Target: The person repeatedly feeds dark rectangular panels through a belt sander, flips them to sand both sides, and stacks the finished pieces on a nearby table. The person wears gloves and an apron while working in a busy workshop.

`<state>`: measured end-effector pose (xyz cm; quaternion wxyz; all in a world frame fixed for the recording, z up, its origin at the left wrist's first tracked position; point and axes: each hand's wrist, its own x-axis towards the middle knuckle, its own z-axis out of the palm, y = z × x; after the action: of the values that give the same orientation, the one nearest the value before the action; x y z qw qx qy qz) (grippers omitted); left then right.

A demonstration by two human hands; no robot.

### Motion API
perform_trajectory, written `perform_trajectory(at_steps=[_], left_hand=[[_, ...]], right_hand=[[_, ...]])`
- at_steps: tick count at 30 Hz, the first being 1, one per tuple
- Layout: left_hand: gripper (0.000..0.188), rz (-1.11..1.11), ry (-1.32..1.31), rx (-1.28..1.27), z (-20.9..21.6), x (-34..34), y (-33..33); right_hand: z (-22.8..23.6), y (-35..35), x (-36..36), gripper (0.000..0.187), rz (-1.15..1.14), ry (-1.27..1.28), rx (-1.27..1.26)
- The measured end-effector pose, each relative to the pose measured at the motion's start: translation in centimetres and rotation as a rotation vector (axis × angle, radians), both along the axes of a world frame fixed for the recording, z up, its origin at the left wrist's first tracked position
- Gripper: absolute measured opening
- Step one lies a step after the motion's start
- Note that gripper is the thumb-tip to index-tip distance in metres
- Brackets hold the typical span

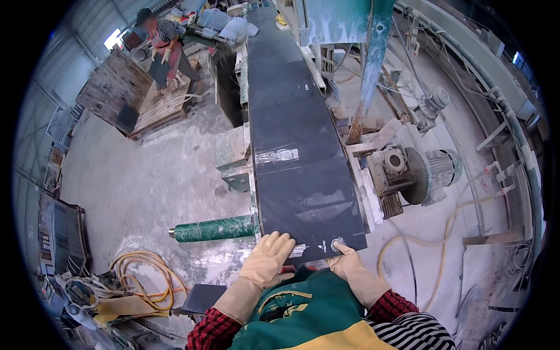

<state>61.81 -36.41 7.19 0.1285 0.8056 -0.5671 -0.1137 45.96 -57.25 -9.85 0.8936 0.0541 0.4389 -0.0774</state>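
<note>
A dark grey stone slab (309, 204) lies flat at the near end of a roller line, its front edge close to my body. On its near left corner rests my left hand (271, 254) in a cream rubber glove, fingers over the top and thumb lower down by the edge. My right hand (347, 259), gloved the same way, pinches the front edge toward the right, thumb on top and the other fingers hidden underneath. Pale wet or dusty smears mark the slab's surface. Another dark slab (286, 128) lies directly behind it on the line.
A green roller (213, 229) juts out to the left. A dusty motor (437, 175) stands right of the line, near a yellow hose (446, 233). Coiled orange hose (146, 274) lies at lower left. Farther left, another person (166, 46) holds a dark slab beside a wooden pallet (160, 111).
</note>
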Motion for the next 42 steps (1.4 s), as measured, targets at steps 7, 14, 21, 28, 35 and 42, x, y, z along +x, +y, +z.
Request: perform_trajectory(at_steps=[7,14,21,28,35,42], left_hand=[[0.072,-0.023,-0.142,0.045,-3.4,0.2,-0.8],[0.069,0.019,-0.185,0.155,-3.5,-0.2,-1.2],[0.072,0.034,-0.182,0.231,-4.0,-0.1,-0.9],[0.075,0.056,-0.315,0.215,-3.6,-0.3,-1.0],[0.103,0.775,0.239,-0.076,-5.5,-3.3,3.8],[0.099,1.031,0.977,-0.660,-11.6,-4.4,7.6]], right_hand=[[2.5,-0.4,0.1,0.030,0.161,-0.049,-0.115],[6.4,-1.8,-3.9,0.041,0.555,-0.117,-0.531],[9.0,-3.3,-4.6,0.031,0.897,-0.042,-1.519],[14.3,0.7,4.5,0.025,0.477,-0.590,-2.830],[11.9,5.3,8.0,0.035,0.651,-0.681,-2.872],[9.7,7.7,11.3,0.031,0.470,-0.709,-2.992]])
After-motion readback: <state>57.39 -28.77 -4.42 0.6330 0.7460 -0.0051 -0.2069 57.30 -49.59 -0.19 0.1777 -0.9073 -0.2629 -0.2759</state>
